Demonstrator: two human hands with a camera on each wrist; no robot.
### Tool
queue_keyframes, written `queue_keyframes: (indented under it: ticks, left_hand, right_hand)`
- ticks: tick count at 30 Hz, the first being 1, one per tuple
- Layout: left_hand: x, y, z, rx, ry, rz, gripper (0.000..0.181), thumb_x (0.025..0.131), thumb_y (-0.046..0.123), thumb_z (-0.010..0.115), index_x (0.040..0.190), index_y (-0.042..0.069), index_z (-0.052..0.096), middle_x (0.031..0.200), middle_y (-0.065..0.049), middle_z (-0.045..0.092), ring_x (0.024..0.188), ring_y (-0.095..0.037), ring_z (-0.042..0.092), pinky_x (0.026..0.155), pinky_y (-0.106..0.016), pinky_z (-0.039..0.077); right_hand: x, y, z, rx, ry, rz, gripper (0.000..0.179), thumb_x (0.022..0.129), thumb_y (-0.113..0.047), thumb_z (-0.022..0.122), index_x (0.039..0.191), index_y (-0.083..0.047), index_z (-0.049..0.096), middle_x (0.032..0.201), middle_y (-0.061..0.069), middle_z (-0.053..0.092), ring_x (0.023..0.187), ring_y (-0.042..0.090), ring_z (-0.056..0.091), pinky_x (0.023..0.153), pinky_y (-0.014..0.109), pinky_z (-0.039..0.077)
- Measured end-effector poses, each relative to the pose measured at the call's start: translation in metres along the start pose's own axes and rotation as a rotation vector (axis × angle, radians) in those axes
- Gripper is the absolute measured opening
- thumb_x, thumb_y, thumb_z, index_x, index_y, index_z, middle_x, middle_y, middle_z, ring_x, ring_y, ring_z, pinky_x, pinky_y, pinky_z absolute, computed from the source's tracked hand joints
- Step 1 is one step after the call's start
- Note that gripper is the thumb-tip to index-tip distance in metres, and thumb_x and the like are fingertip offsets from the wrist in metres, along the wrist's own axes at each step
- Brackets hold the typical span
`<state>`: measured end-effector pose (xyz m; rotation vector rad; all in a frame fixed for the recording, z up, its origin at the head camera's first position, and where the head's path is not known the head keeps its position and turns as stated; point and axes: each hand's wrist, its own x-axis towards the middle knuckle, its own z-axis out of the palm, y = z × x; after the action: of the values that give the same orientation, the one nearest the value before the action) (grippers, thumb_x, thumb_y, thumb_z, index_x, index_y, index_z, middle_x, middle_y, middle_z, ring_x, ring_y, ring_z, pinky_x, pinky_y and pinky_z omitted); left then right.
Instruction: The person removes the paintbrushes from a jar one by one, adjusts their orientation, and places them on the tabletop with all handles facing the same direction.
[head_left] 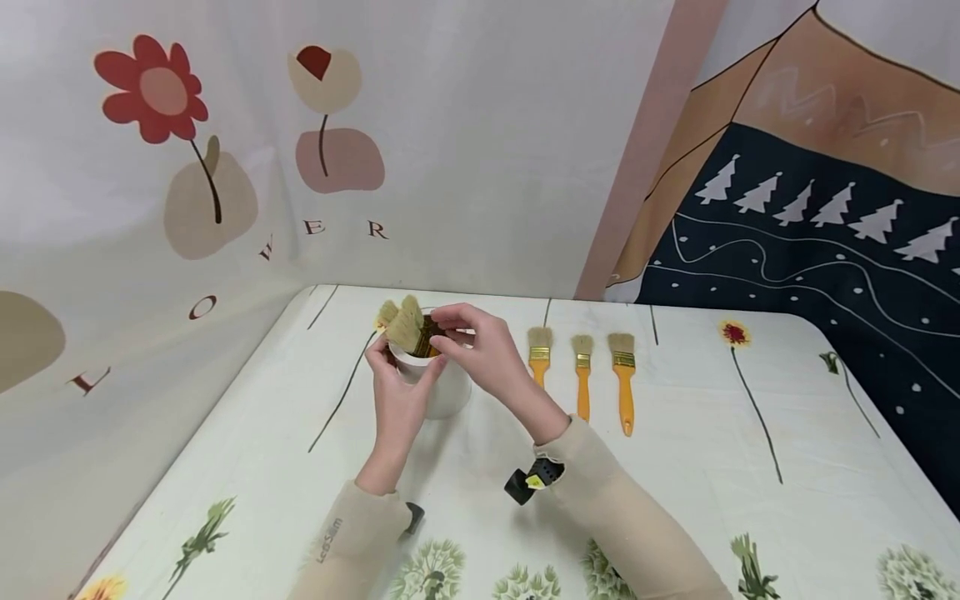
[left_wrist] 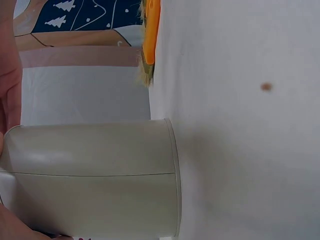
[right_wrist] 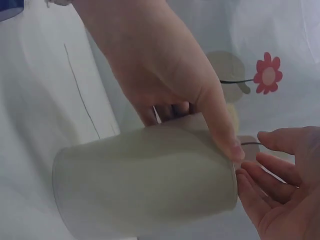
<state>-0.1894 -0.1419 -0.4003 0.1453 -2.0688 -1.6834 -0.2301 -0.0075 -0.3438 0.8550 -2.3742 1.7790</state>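
Note:
A white cylindrical holder (head_left: 447, 392) stands on the table, tilted toward the left. My left hand (head_left: 397, 400) grips it near the rim, thumb on one side and fingers round the other. Paintbrushes (head_left: 406, 327) stand in its mouth with pale bristles up; their handles are mostly hidden inside. My right hand (head_left: 480, 346) is over the mouth, its loosely bent fingers right at the brushes' dark-banded metal collars. In the right wrist view the right fingertips (right_wrist: 245, 175) are beside the rim, with no brush visible between them.
To the right of the holder lie three orange-handled paintbrushes in a row: a left one (head_left: 539, 350), a small middle one (head_left: 582, 371) and a right one (head_left: 623, 375). A flower-printed cloth covers the table (head_left: 690, 433). Behind hangs a printed curtain (head_left: 480, 150).

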Motion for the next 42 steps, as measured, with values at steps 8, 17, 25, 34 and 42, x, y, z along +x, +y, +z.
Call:
queue_keyframes:
  ticks: [8,17,25,34,42]
  left_hand:
    - [-0.002,-0.002,-0.001,0.016,0.007,0.019,0.076,0.088,0.012,0.073,0.143,0.000,0.022,0.150,-0.021,0.035,0.144,-0.029,0.034,0.122,-0.047,0.027]
    - [0.000,-0.001,-0.001,0.025,-0.002,-0.007,0.068,0.092,0.009,0.065,0.143,0.001,0.022,0.154,-0.023,0.034,0.145,-0.031,0.036,0.119,-0.046,0.033]
    - [0.000,-0.001,-0.002,0.034,-0.002,-0.009,0.068,0.091,0.008,0.064,0.144,0.000,0.021,0.153,-0.024,0.034,0.143,-0.031,0.037,0.119,-0.046,0.032]
    - [0.000,-0.002,-0.002,0.013,-0.010,-0.026,0.075,0.089,0.009,0.067,0.146,0.001,0.019,0.158,-0.021,0.026,0.151,-0.029,0.024,0.125,-0.045,0.024]
    - [0.000,-0.001,0.000,-0.016,0.012,0.014,0.078,0.085,0.007,0.072,0.143,-0.002,0.021,0.152,-0.021,0.032,0.148,-0.026,0.029,0.126,-0.042,0.023]
  right_hand:
    - [0.008,-0.008,0.017,-0.177,-0.098,0.033,0.044,0.091,-0.018,0.074,0.131,-0.004,0.061,0.129,0.011,0.066,0.119,0.022,0.065,0.101,0.028,0.054]
    - [0.010,-0.011,0.028,-0.516,-0.117,0.013,0.055,0.088,-0.035,0.076,0.135,-0.011,0.060,0.131,0.002,0.065,0.114,0.015,0.063,0.095,0.031,0.054]
    - [0.012,-0.008,0.033,-0.533,-0.089,0.022,0.049,0.087,-0.035,0.077,0.128,-0.014,0.061,0.120,-0.001,0.069,0.109,0.013,0.065,0.091,0.028,0.054]
    - [0.015,-0.003,0.031,-0.495,-0.086,0.011,0.041,0.090,-0.028,0.074,0.127,-0.014,0.063,0.116,0.001,0.071,0.104,0.014,0.068,0.090,0.031,0.055]
    - [0.016,-0.001,0.022,-0.395,-0.094,0.013,0.035,0.093,-0.018,0.066,0.128,-0.012,0.064,0.116,0.004,0.072,0.091,0.016,0.067,0.077,0.027,0.053]
